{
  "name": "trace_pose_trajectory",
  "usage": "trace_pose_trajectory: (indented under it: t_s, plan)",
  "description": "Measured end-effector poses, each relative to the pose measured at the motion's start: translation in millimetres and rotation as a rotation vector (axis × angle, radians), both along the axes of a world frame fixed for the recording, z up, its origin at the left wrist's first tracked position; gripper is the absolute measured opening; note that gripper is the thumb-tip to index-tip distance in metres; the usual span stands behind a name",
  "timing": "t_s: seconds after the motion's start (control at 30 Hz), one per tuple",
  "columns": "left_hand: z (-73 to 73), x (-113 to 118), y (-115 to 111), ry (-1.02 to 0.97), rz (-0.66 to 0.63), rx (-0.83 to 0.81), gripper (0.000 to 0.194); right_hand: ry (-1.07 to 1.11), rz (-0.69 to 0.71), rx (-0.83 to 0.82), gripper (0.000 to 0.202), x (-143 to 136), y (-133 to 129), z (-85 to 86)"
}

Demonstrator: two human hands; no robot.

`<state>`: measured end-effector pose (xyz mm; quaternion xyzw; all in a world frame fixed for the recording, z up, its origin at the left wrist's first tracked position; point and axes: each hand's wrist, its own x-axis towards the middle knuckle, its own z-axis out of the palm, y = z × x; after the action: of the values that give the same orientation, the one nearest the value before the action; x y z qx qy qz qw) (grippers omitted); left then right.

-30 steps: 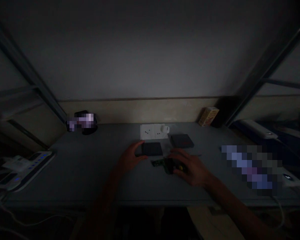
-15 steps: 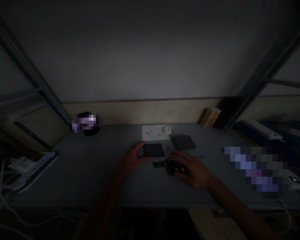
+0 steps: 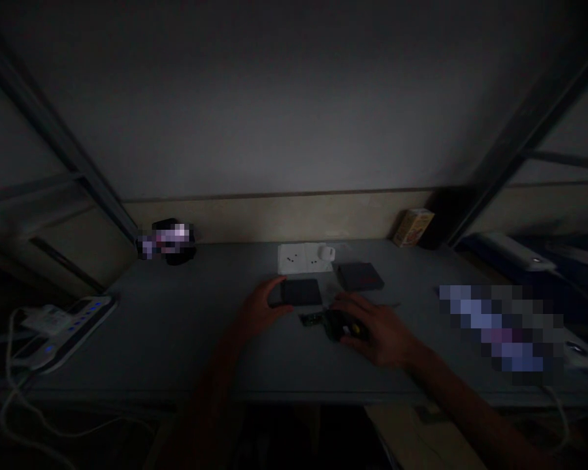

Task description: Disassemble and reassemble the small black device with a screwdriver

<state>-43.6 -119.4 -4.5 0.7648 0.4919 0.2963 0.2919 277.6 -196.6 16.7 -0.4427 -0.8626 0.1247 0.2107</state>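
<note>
My left hand curls round the left end of a flat, dark rectangular case lying on the desk. Its thumb rests along the near edge and the fingers along the far edge. My right hand grips a black part with a yellow round spot. A small green circuit board sticks out from that part's left side, just in front of the case. Behind my right hand lies a dark box with a reddish mark. White paper farther back bears several tiny black pieces, perhaps screws.
A small white object sits on the paper's right side. At left is a power strip with blue lights and white cables. A yellowish carton stands by the wall. Blurred-out items lie at the back left and right. The room is dim.
The view has shifted very slightly. Both hands keep nearly the same places; the black part in my right hand has turned a little.
</note>
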Motion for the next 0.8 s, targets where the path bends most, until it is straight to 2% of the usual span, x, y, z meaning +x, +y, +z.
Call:
trace_pose_trajectory:
  t_s: [0.33, 0.5, 0.63, 0.8]
  plan:
    - [2.8, 0.1, -1.5, 0.021, -0.017, 0.02, 0.074, -0.012, -0.001, -0.012, 0.058, -2.3, -0.8, 1.2]
    - [-0.7, -0.1, -0.1, 0.062, -0.056, 0.08, 0.072, -0.028, 0.048, 0.013, 0.044, -3.6, -1.2, 1.8]
    - [-3.7, -0.3, 0.2, 0.059, -0.03, 0.092, 0.068, -0.041, 0.087, 0.031, 0.048, -4.3, -1.6, 4.0]
    - [-3.9, -1.2, -0.9, 0.032, -0.013, 0.073, 0.072, -0.058, 0.038, 0.028, 0.045, -4.5, -2.6, 1.5]
